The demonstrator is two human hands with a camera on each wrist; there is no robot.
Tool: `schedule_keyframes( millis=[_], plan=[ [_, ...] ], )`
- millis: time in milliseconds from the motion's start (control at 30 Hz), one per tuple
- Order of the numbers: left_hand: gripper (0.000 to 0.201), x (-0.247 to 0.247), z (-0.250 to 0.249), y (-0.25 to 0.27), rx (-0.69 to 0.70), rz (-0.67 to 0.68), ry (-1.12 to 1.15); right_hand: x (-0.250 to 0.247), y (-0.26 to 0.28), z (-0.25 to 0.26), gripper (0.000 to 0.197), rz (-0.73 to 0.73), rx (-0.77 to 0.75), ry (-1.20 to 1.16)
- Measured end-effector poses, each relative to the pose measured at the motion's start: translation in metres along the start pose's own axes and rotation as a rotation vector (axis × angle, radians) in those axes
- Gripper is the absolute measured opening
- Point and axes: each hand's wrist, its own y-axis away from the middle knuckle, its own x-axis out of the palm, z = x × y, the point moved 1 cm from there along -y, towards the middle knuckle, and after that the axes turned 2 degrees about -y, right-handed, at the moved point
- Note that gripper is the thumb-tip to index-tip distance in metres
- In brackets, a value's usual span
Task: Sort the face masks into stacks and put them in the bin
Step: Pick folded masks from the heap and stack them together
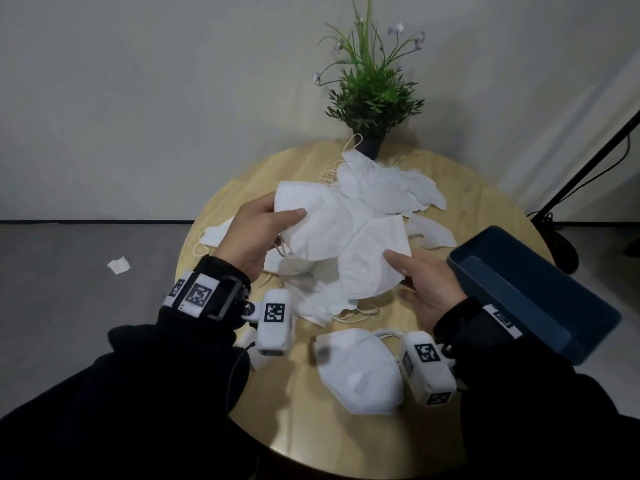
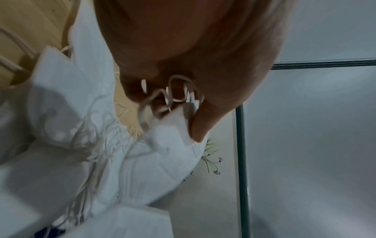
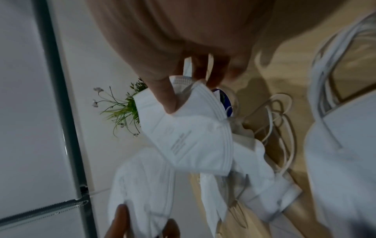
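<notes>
White folded masks fill both your hands above the round wooden table (image 1: 277, 427). Your left hand (image 1: 256, 233) grips one mask (image 1: 318, 223), thumb on top, its ear loops bunched under the fingers. Your right hand (image 1: 424, 282) pinches another mask (image 1: 367, 261), thumb pressed on its face; grey print there is too blurred to read. A loose pile (image 1: 384, 188) lies beyond, a small stack (image 1: 360, 372) near you, and the blue bin (image 1: 540, 299) just right of your right hand.
</notes>
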Motion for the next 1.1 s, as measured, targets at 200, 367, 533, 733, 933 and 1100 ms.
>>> schedule_keyframes(
  millis=[200,367,533,733,933,1100],
  plan=[
    [0.035,-0.001,-0.001,0.011,0.04,-0.072,-0.075,-0.004,0.016,-0.009,0.023,-0.128,-0.063,-0.093],
    [0.059,0.002,0.03,0.014,0.055,-0.042,-0.13,0.001,0.023,-0.026,0.014,-0.2,-0.094,-0.169],
    [0.014,0.012,0.026,-0.01,0.132,-0.049,-0.206,0.017,-0.002,-0.01,0.014,-0.157,-0.172,-0.188],
    [0.025,0.016,0.016,-0.01,0.043,0.03,-0.026,0.013,-0.014,-0.008,0.031,-0.213,-0.121,-0.194],
    [0.019,0.04,0.018,0.009,0.034,0.302,-0.026,0.016,-0.006,-0.003,0.02,0.039,-0.056,-0.14],
    [0.023,0.052,0.034,0.009,0.15,0.153,-0.239,0.025,0.005,-0.002,0.037,0.289,-0.052,-0.181]
  ],
)
